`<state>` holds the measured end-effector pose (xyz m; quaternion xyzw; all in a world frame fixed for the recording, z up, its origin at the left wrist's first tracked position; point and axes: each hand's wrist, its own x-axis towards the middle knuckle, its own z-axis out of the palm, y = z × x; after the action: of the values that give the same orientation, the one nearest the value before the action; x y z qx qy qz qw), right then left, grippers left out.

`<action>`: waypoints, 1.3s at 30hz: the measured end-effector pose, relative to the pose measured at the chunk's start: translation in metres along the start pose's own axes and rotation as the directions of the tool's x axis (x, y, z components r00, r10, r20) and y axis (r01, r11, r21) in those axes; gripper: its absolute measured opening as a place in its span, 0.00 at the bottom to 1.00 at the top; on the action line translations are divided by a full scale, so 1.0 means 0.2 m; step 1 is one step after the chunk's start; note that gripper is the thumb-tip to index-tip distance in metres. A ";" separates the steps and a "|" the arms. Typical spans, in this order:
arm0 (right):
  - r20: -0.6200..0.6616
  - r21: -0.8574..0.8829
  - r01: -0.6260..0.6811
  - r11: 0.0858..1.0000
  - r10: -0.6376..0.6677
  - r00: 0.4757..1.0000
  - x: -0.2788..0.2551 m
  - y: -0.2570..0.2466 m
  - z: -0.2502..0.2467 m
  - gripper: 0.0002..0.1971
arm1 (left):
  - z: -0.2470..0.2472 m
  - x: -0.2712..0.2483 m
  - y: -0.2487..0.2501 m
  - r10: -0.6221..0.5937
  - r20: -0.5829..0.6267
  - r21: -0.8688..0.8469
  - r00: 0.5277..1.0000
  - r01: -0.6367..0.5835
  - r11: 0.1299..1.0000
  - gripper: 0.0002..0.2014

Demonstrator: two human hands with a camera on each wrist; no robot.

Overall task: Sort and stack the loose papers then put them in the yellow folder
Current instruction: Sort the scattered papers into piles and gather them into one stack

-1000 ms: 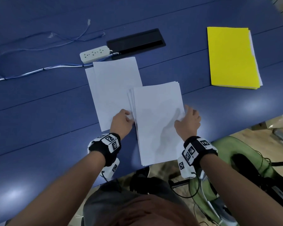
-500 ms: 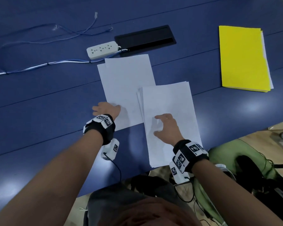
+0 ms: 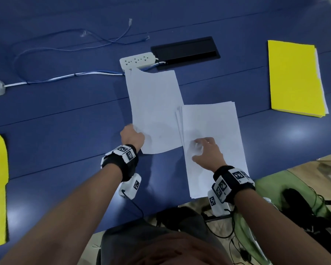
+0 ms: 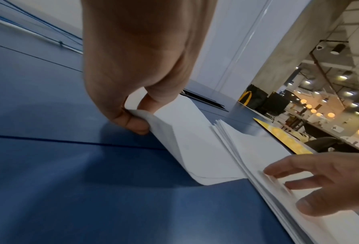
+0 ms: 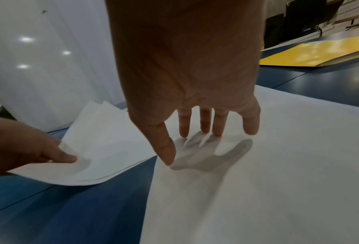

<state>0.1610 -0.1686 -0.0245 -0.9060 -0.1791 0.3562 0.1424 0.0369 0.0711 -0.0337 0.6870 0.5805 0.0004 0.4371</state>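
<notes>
Two lots of white paper lie near the front edge of the blue table (image 3: 65,131). The loose sheets (image 3: 153,104) sit to the left, their right edge tucked under the thicker stack (image 3: 210,134), whose near end overhangs the table's front edge. The left hand (image 3: 132,135) pinches the near left corner of the loose sheets between thumb and curled fingers, and the left wrist view shows that corner bent up off the surface. How many sheets it has is hard to tell; at least two edges show. The right hand (image 3: 206,152) is spread, fingers almost straight, fingertips (image 5: 204,127) pressing down on the stack to pin it.

Paper like this is light, limp and slick sheet on sheet, so a corner grip will probably let the far end droop and fan. Taking hold along a long edge, or sliding a flat palm underneath, should carry it better, while the pinned stack wants squaring from both sides before it is lifted.

The yellow folder (image 3: 294,77) lies closed well off to the right. A white power strip (image 3: 137,61) sits just beyond the loose sheets.
</notes>
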 end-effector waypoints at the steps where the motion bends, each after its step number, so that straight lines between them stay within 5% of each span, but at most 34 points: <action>1: -0.004 -0.008 -0.013 1.000 0.013 1.000 0.00 -0.01 0.00 0.30 | -0.05 0.00 -0.03 -0.012 -0.011 -0.007 1.000 0.012 1.000 0.08; 4: -0.077 -0.036 -0.014 0.999 0.011 0.997 -0.03 -0.06 0.01 0.30 | -0.20 0.00 -0.13 -0.065 -0.057 -0.026 0.996 0.064 0.998 0.07; 8: -0.219 -0.020 0.142 0.990 -0.142 0.965 -0.07 -0.20 0.09 0.27 | -0.39 -0.05 -0.28 -0.055 -0.094 -0.070 0.994 0.049 0.996 0.01; 12: -0.143 0.215 0.306 0.928 -0.280 0.949 -0.08 -0.45 0.19 0.34 | -0.55 -0.11 -0.48 0.015 -0.083 -0.114 0.996 -0.024 0.993 0.11; 17: 0.013 0.639 0.157 0.753 -0.214 0.977 -0.09 -0.78 0.23 0.55 | -0.74 -0.23 -0.58 0.130 0.004 -0.195 0.991 -0.127 0.973 0.11; 21: 0.059 0.807 0.156 0.569 -0.341 0.938 -0.13 -0.92 0.21 0.34 | -0.85 -0.31 -0.63 0.205 -0.012 -0.176 0.979 -0.204 0.963 0.17; 27: -0.037 0.775 0.279 0.566 -0.401 0.916 -0.27 -1.12 0.25 0.12 | -0.98 -0.39 -0.60 0.254 -0.099 -0.260 0.962 -0.271 0.927 0.13; 33: -0.211 0.758 0.416 0.502 -0.415 0.885 -0.41 -1.25 0.23 0.15 | -1.07 -0.41 -0.43 0.288 -0.279 -0.322 0.916 -0.372 0.871 0.13; 39: -0.263 0.772 0.432 0.466 -0.385 0.885 -0.46 -1.21 0.21 0.16 | -1.04 -0.43 -0.43 0.242 -0.261 -0.386 0.935 -0.331 0.861 0.15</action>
<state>0.0158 0.0151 0.0936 -0.6764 -0.2025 0.3296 0.6267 -0.1650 0.1230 0.0867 0.6507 0.4989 0.2619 0.5090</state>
